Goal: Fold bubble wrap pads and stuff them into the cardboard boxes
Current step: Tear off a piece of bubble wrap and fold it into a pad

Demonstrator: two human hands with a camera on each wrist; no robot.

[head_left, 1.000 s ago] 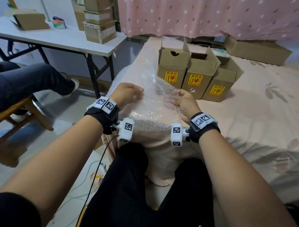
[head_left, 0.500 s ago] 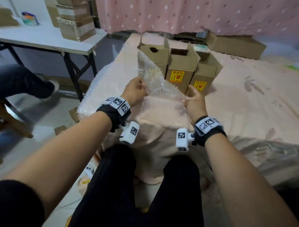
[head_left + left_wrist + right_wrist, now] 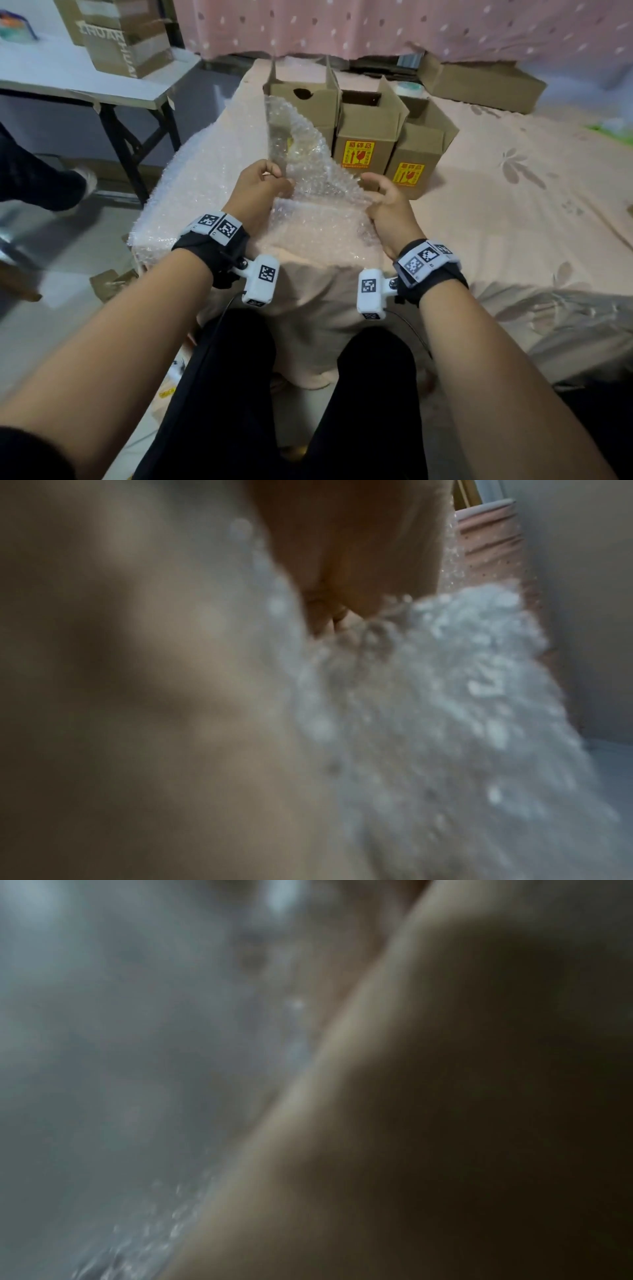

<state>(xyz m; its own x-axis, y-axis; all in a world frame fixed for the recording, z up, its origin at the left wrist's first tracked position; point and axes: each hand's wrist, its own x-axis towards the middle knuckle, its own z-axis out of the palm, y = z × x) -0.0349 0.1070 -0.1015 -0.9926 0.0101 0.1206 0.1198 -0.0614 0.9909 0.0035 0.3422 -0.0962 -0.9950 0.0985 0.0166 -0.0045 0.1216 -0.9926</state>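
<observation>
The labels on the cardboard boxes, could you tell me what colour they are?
Yellow with red print, on the box labels; clearest in the head view.

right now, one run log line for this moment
step: folding | left hand: pinching bubble wrap | right hand: gripping it | boxes: open, unfilled

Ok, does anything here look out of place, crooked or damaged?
Nothing looks damaged or spilled. The bubble wrap pad, held by the left hand and right hand, stands up lopsided, mid-fold. The three cardboard boxes sit open in a slightly staggered row.
</observation>
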